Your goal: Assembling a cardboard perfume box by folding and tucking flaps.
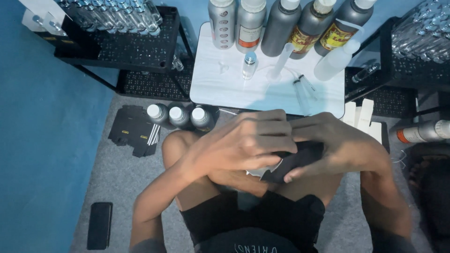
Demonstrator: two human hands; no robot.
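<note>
a small black box (295,161) sits in the middle of the frame. flat black boxes (133,130) lie at the left. a dark phone (99,225) lies lower left. red and yellow labels (335,36) wrap bottles up top.

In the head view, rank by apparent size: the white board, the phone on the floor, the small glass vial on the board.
1. White board: largest by far.
2. Phone: nearer the camera, which may flatter it.
3. Glass vial: smallest.
</note>
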